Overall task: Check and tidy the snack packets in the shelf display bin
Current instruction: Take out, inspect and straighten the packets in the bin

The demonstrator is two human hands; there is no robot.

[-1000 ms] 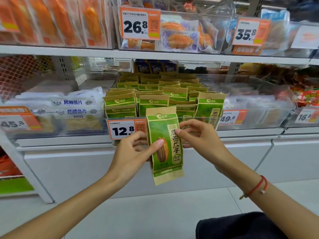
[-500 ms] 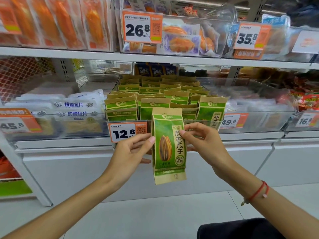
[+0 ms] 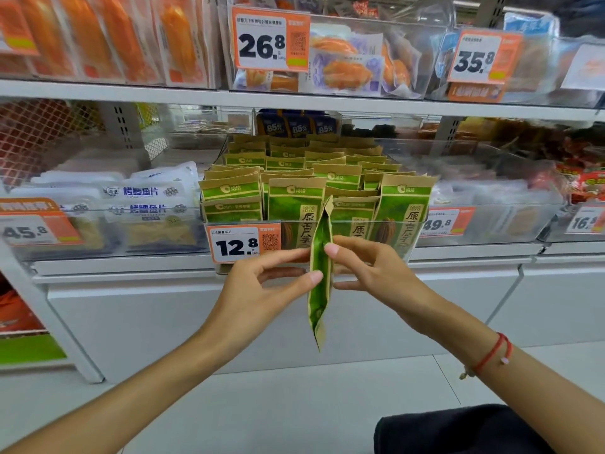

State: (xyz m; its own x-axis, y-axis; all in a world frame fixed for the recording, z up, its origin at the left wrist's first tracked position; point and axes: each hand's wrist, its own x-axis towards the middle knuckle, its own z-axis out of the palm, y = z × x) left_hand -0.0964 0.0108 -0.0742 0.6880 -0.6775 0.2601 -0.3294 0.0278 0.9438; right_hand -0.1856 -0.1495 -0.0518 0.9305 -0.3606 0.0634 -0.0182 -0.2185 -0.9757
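While the bin (image 3: 360, 224) at frame centre is sitting full of upright rows, both hands, left (image 3: 262, 290) and right (image 3: 370, 270), are pinching one packet (image 3: 320, 273) edge-on below it, checking underway, restocking pending

Reaching forward with both forearms bare, converging toward the middle of the view. Left hand (image 3: 262, 290) rising from lower left, palm turned inward, pinching an upright edge-on packet (image 3: 320, 276) between thumb and fingers (image 3: 314, 276). Right hand (image 3: 376, 273) coming in from lower right, pinching the opposite side with thumb and forefinger, other fingers loosely extended below. Wearing a red string bracelet (image 3: 491, 353) on the right wrist.
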